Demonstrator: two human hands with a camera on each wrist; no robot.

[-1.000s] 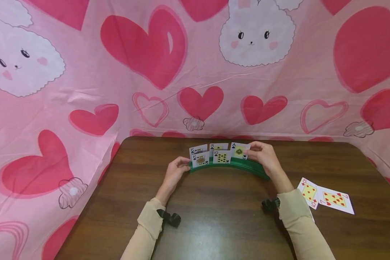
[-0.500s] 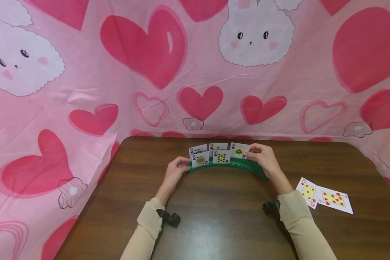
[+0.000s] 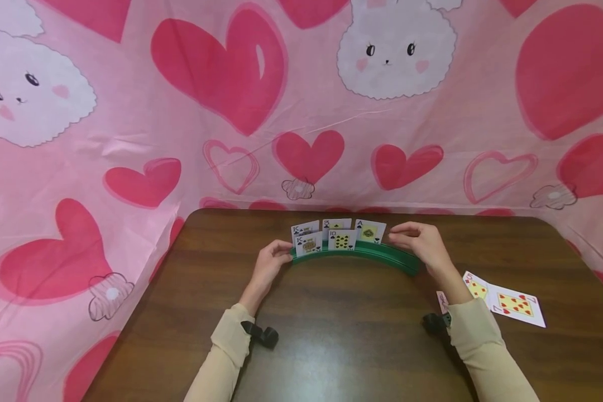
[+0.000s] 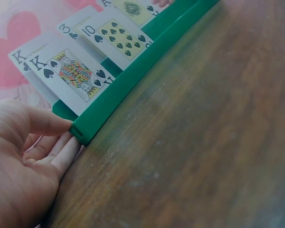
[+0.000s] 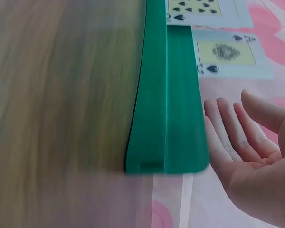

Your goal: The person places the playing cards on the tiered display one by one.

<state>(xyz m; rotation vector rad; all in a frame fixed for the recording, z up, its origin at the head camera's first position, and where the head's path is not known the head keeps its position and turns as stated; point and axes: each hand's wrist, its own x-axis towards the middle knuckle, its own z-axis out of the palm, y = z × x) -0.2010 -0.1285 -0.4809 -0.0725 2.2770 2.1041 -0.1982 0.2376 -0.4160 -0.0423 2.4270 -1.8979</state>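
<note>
A curved green playing-card holder (image 3: 394,258) stands on the table, its left end pinched by my left hand (image 3: 270,263), thumb in front in the left wrist view. Its front row bears the king of spades (image 4: 76,73) and ten of spades (image 3: 342,240). Behind them stand another black king (image 3: 305,228), a black three (image 3: 337,224) and the ace of spades (image 3: 369,230). My right hand (image 3: 424,244) is just right of the ace, apart from it. In the right wrist view its fingers (image 5: 235,133) are extended and hold nothing, beside the holder's right end.
Right of the right forearm, a five of diamonds (image 3: 477,289) and a seven of hearts (image 3: 515,305) lie face up, slightly overlapping. Another card (image 3: 442,302) shows partly beside the right wrist. A pink cloth (image 3: 311,100) with hearts and rabbits hangs behind the table (image 3: 341,346).
The right hand has let go of the ace of spades and moved off to the right; the ace stays standing in the holder. The left hand keeps its hold.
</note>
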